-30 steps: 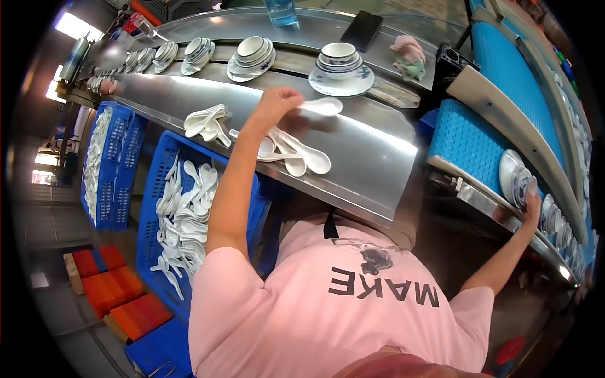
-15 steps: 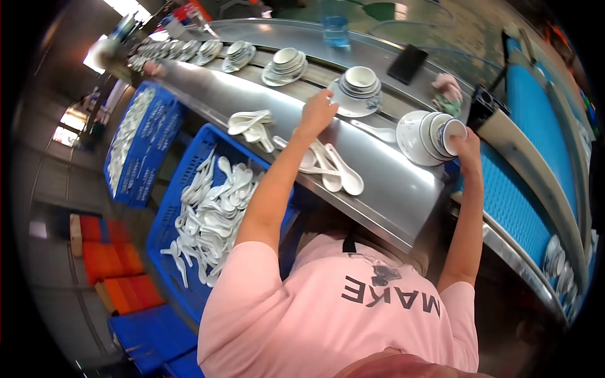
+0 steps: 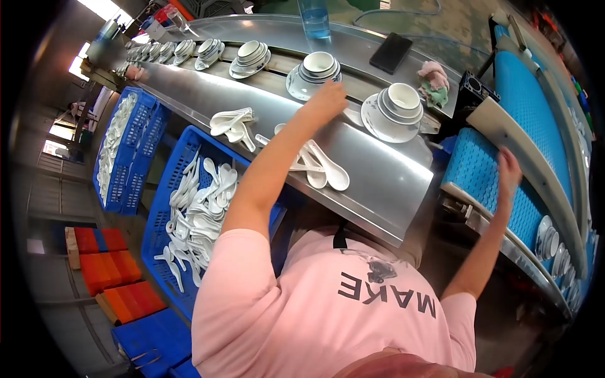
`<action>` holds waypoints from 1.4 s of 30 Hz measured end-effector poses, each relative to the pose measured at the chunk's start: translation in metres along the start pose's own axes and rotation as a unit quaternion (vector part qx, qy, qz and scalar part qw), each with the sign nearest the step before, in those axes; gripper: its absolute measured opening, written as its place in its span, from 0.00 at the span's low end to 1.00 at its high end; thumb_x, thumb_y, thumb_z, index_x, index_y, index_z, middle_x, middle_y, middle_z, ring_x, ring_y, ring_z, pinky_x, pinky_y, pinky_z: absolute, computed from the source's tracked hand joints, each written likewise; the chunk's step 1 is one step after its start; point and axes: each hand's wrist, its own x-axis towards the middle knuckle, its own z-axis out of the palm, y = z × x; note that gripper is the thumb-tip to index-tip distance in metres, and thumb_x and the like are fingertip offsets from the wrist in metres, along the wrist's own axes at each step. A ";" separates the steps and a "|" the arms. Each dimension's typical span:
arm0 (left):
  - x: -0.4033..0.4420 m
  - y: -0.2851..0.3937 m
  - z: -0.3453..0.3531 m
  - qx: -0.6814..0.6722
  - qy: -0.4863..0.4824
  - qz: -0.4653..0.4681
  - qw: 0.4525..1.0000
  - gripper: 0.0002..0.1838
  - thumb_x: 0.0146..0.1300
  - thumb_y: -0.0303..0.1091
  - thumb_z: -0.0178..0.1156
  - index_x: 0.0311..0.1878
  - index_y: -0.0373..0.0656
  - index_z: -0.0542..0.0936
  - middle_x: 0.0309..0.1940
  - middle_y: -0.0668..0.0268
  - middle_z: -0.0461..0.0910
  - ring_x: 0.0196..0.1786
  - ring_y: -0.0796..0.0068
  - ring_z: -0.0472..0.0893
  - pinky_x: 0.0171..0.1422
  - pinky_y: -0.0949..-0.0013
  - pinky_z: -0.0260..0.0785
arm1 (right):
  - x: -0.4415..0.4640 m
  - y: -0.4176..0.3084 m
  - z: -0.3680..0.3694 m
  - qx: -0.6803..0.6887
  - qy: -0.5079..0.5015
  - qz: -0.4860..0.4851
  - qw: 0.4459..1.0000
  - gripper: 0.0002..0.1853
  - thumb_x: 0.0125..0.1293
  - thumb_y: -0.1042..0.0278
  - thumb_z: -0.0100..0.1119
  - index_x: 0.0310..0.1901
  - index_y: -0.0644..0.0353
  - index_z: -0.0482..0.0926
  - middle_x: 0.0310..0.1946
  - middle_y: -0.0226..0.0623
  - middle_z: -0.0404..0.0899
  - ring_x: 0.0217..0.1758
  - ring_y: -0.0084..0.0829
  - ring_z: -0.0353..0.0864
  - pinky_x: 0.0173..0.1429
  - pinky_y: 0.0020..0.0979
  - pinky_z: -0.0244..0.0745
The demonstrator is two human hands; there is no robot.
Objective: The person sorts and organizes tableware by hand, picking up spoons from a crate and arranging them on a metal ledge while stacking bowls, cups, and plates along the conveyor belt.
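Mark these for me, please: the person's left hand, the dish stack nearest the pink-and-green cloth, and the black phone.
Left hand (image 3: 326,103): head view, back of the hand.
Dish stack (image 3: 394,113): head view, side of the nested bowls.
Black phone (image 3: 391,53): head view, middle of its flat face.

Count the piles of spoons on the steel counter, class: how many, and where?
2: a left pile, left of the left forearm, and a right pile, partly covered by that forearm, which may hide further spoons.
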 end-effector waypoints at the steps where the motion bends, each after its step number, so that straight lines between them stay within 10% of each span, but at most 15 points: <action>1: -0.008 -0.008 -0.003 0.005 0.006 -0.006 1.000 0.05 0.43 0.25 0.57 0.25 0.47 0.77 0.26 0.67 0.71 0.40 0.67 0.70 0.46 0.65 0.61 | 0.004 0.050 -0.036 -0.103 0.074 -0.018 0.992 0.16 0.62 0.65 0.53 0.50 0.58 0.76 0.46 0.37 0.77 0.46 0.28 0.77 0.49 0.28 0.72; 6: -0.065 -0.067 0.003 -0.045 0.067 -0.169 0.982 0.05 0.47 0.24 0.54 0.28 0.45 0.77 0.30 0.61 0.75 0.39 0.57 0.73 0.45 0.60 0.65 | -0.033 0.190 -0.188 -0.533 0.108 0.125 0.830 0.20 0.61 0.60 0.47 0.54 0.58 0.71 0.50 0.45 0.74 0.53 0.48 0.71 0.58 0.39 0.64; 9: -0.077 -0.076 0.011 -0.039 -0.016 -0.351 0.935 0.07 0.49 0.26 0.56 0.33 0.44 0.78 0.31 0.58 0.75 0.41 0.58 0.73 0.47 0.60 0.64 | -0.050 0.183 -0.186 -0.455 0.112 0.167 0.868 0.20 0.62 0.59 0.47 0.53 0.59 0.71 0.50 0.48 0.73 0.53 0.49 0.71 0.57 0.40 0.64; 13: -0.079 -0.056 -0.005 0.031 0.171 -0.291 0.941 0.17 0.46 0.33 0.64 0.42 0.42 0.77 0.33 0.54 0.75 0.40 0.55 0.75 0.48 0.62 0.67 | -0.052 0.188 -0.177 -0.487 0.134 0.109 0.856 0.19 0.62 0.58 0.48 0.52 0.57 0.73 0.46 0.48 0.75 0.49 0.48 0.74 0.53 0.41 0.67; 17: -0.073 -0.022 -0.051 -0.365 -0.079 -0.323 0.870 0.18 0.49 0.38 0.64 0.44 0.41 0.78 0.34 0.61 0.79 0.36 0.71 0.78 0.42 0.71 0.68 | -0.068 0.125 -0.144 -0.538 0.128 0.042 0.832 0.17 0.62 0.59 0.50 0.49 0.57 0.75 0.42 0.48 0.77 0.44 0.46 0.77 0.47 0.40 0.70; 25: -0.078 0.022 -0.064 -0.416 -0.222 -0.205 0.858 0.09 0.48 0.33 0.61 0.32 0.39 0.79 0.23 0.67 0.78 0.26 0.79 0.75 0.34 0.74 0.66 | -0.075 0.039 -0.104 -0.109 0.130 0.067 0.983 0.16 0.62 0.66 0.52 0.50 0.62 0.75 0.41 0.40 0.79 0.39 0.28 0.78 0.44 0.26 0.71; 28: -0.070 0.018 -0.073 -0.475 -0.192 -0.232 0.827 0.08 0.50 0.32 0.59 0.30 0.38 0.77 0.23 0.69 0.76 0.27 0.79 0.74 0.35 0.75 0.66 | -0.044 0.060 -0.131 -0.141 0.231 0.004 0.963 0.18 0.61 0.65 0.53 0.51 0.62 0.74 0.41 0.38 0.79 0.42 0.28 0.77 0.47 0.27 0.70; 32: -0.061 -0.017 -0.038 -0.649 -0.054 -0.365 0.665 0.09 0.51 0.34 0.60 0.31 0.39 0.77 0.24 0.66 0.78 0.29 0.81 0.74 0.35 0.77 0.66 | 0.004 0.158 -0.170 -0.155 0.033 0.100 0.982 0.24 0.55 0.57 0.57 0.50 0.65 0.74 0.40 0.42 0.78 0.44 0.31 0.76 0.49 0.31 0.68; 36: -0.055 -0.023 -0.027 -0.628 0.065 -0.463 0.622 0.15 0.52 0.36 0.60 0.42 0.39 0.77 0.29 0.65 0.78 0.30 0.81 0.76 0.34 0.78 0.66 | 0.015 0.128 -0.159 -0.156 -0.041 0.142 0.977 0.21 0.62 0.56 0.49 0.47 0.67 0.75 0.40 0.44 0.78 0.45 0.33 0.75 0.49 0.32 0.67; 42: -0.097 -0.007 -0.063 -0.453 -0.065 -0.316 0.831 0.24 0.49 0.43 0.63 0.48 0.42 0.75 0.38 0.58 0.78 0.41 0.66 0.77 0.47 0.67 0.68 | -0.003 0.085 -0.149 -0.131 -0.094 0.122 0.979 0.24 0.66 0.54 0.43 0.53 0.66 0.70 0.48 0.42 0.74 0.52 0.32 0.70 0.57 0.31 0.62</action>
